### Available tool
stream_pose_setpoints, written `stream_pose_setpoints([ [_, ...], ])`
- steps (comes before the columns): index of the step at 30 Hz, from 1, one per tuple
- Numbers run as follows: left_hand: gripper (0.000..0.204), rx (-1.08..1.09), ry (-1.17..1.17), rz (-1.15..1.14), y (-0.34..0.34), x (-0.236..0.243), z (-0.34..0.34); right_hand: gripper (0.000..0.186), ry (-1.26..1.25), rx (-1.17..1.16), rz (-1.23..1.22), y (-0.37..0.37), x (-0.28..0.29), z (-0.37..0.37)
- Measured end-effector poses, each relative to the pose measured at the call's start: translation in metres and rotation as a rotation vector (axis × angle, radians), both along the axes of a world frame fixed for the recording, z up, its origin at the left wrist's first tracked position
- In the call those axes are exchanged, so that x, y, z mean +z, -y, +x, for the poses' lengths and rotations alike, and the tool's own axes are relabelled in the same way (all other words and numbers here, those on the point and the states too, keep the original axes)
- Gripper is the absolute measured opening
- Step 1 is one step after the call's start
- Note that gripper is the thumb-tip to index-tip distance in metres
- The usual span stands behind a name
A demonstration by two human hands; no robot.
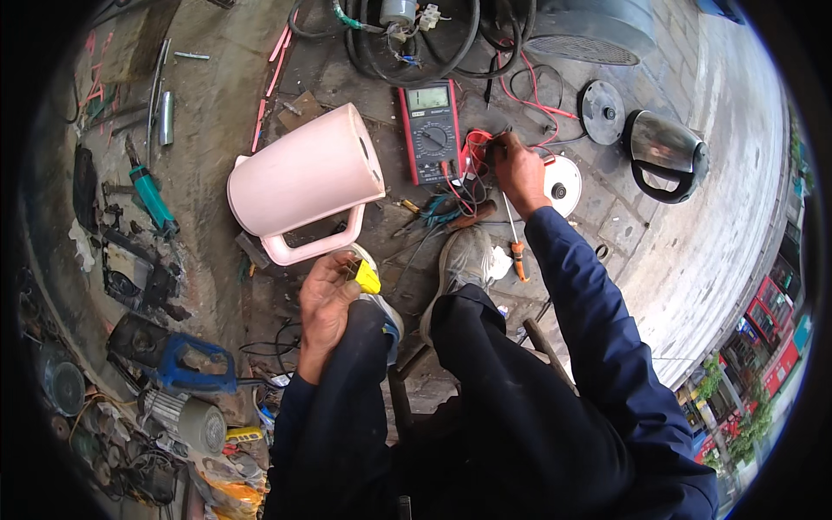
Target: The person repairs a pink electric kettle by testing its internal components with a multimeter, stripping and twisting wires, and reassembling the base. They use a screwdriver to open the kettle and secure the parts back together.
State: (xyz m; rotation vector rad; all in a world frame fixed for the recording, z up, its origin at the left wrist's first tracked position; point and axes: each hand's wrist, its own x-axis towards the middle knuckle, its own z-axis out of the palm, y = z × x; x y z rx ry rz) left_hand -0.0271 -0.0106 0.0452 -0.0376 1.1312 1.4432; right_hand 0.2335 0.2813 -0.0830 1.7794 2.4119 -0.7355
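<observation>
My left hand (325, 303) is closed on a small yellow object (367, 276), below a pink kettle (299, 178) lying on its side, handle toward me. My right hand (518, 173) has its fingers closed among red and black wires beside the red-and-grey multimeter (426, 130); what they grip is hidden. A white kettle base (563, 173) lies just right of that hand, with a dark base plate (598, 113) behind it. An orange-handled screwdriver (518, 260) and blue-handled pliers (433, 210) lie nearby.
A steel kettle (660, 147) lies at the right. Coiled black cable (451, 48) and a grey housing (589, 35) are at the back. A teal tool (152, 195), blue-handled machine (195, 368) and motor (191, 416) lie at the left. My shoes stand below the multimeter.
</observation>
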Motion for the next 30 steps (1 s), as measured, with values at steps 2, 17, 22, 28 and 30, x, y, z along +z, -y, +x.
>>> stream_pose_setpoints([
  [2, 0.045, -0.002, 0.005, -0.011, -0.001, 0.001, 0.0, 0.019, -0.014, 0.012, 0.01, 0.0, -0.006, 0.003],
  [17, 0.039, 0.068, 0.103, -0.002, -0.002, -0.006, 0.002, 0.013, -0.738, -0.03, -1.058, 0.08, 0.143, -0.058],
  [22, 0.041, 0.09, 0.162, -0.012, 0.003, -0.01, 0.001, 0.019, -0.725, 0.084, -1.213, 0.121, 0.151, -0.103],
  [28, 0.04, 0.105, 0.177, 0.001, 0.006, -0.011, 0.002, 0.026, -0.652, 0.193, -1.077, 0.118, 0.153, -0.114],
  [30, 0.04, 0.112, 0.178, 0.001, 0.006, -0.011, 0.003, 0.027, -0.66, 0.203, -1.058, 0.118, 0.153, -0.117],
])
